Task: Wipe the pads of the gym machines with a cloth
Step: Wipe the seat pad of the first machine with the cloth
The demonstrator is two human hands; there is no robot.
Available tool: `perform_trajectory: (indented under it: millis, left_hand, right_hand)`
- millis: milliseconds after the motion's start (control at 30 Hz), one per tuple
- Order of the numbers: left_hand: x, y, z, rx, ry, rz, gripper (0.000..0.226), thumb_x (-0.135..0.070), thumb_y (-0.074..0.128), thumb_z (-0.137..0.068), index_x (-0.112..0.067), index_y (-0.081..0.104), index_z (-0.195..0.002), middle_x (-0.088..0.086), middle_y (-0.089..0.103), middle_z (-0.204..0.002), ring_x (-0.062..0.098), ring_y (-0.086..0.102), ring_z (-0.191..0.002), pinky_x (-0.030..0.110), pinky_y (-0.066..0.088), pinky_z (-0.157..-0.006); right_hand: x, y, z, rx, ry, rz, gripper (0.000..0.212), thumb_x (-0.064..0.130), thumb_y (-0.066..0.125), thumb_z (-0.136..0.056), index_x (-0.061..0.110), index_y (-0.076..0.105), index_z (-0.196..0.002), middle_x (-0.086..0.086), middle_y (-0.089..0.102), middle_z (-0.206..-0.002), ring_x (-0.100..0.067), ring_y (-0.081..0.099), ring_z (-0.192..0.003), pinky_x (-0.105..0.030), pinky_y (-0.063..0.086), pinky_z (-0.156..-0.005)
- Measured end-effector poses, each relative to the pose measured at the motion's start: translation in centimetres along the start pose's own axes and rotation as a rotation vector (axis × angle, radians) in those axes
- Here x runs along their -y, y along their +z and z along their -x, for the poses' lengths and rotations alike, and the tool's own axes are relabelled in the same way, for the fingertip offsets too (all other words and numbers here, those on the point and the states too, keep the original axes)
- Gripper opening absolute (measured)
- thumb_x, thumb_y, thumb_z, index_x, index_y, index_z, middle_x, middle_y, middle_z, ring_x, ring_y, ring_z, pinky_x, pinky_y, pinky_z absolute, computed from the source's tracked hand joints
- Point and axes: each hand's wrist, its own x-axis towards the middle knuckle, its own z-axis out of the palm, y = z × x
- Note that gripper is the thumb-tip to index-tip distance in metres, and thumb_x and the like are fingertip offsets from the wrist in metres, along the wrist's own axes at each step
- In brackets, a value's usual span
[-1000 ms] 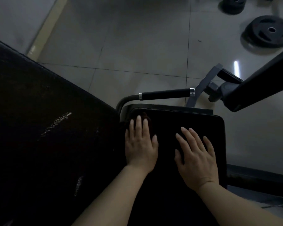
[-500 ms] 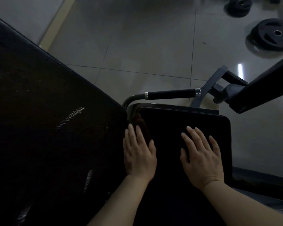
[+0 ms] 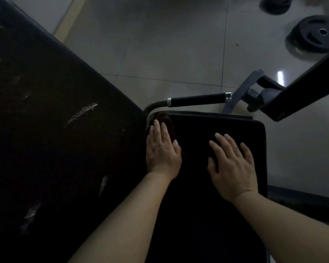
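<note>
A black seat pad [image 3: 217, 126] fills the middle of the view. My left hand [image 3: 162, 150] lies flat with straight fingers on a dark brown cloth [image 3: 167, 122] at the pad's far left corner; most of the cloth is hidden under the hand. My right hand [image 3: 234, 164] rests flat on the pad to the right, fingers spread, holding nothing. A large black back pad [image 3: 51, 139] with worn pale scuffs rises along the left side.
A black grip handle [image 3: 198, 99] with chrome ends runs just beyond the seat pad. A grey bracket and a black machine arm [image 3: 300, 90] cross at the right. Weight plates [image 3: 317, 35] lie on the tiled floor at the top right.
My left hand slid with the cloth a little to the left, toward the seat pad's far corner beside the back pad. My right hand stayed flat on the pad.
</note>
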Motion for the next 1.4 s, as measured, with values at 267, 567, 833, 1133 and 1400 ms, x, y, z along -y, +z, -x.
perform_trajectory:
  millis: [267, 567, 833, 1133, 1400]
  left_hand:
    - [0.6, 0.0, 2.9, 0.067, -0.021, -0.086, 0.067, -0.038, 0.027, -0.099, -0.010, -0.005, -0.151, 0.011, -0.016, -0.158, 0.025, -0.012, -0.146, 0.035, -0.008, -0.115]
    - [1.0, -0.1, 3.0, 0.024, -0.018, 0.045, 0.064, -0.035, 0.028, -0.100, -0.012, 0.000, -0.152, 0.007, -0.012, -0.159, 0.023, -0.008, -0.146, 0.037, 0.000, -0.117]
    - [3.9, 1.2, 8.7, 0.067, 0.124, -0.024, 0.069, -0.039, 0.017, -0.092, -0.009, -0.003, -0.151, 0.010, -0.012, -0.159, 0.021, -0.015, -0.145, 0.032, -0.009, -0.114]
    - [1.8, 0.5, 4.7, 0.012, -0.047, 0.101, 0.062, -0.029, 0.032, -0.099, -0.012, 0.005, -0.152, 0.010, -0.006, -0.160, 0.025, -0.003, -0.147, 0.038, 0.004, -0.119]
    - [5.4, 2.6, 16.7, 0.027, 0.100, 0.032, 0.065, -0.028, 0.042, -0.092, -0.006, 0.019, -0.149, 0.014, 0.009, -0.159, 0.028, 0.005, -0.146, 0.042, 0.016, -0.116]
  right_hand:
    - [0.3, 0.0, 0.4, -0.038, -0.024, 0.013, 0.053, 0.036, 0.029, -0.089, 0.015, 0.056, -0.129, -0.006, 0.045, -0.145, -0.023, 0.038, -0.137, -0.044, 0.016, -0.110]
    - [6.3, 1.7, 5.4, -0.067, -0.079, -0.105, 0.046, 0.026, 0.032, -0.087, 0.015, 0.058, -0.124, -0.008, 0.048, -0.143, -0.023, 0.040, -0.135, -0.041, 0.019, -0.110]
    - [6.4, 2.1, 4.8, -0.072, 0.054, -0.132, 0.044, 0.028, 0.032, -0.092, 0.012, 0.055, -0.126, -0.008, 0.046, -0.144, -0.019, 0.034, -0.138, -0.034, 0.013, -0.114]
    - [6.3, 2.0, 4.8, -0.053, 0.052, -0.163, 0.039, 0.023, 0.041, -0.097, 0.014, 0.050, -0.134, -0.005, 0.037, -0.151, -0.017, 0.024, -0.143, -0.031, 0.005, -0.117]
    - [6.8, 1.8, 7.9, -0.095, 0.096, -0.194, 0.040, 0.020, 0.042, -0.092, 0.009, 0.057, -0.127, -0.010, 0.050, -0.139, -0.023, 0.040, -0.135, -0.035, 0.024, -0.114]
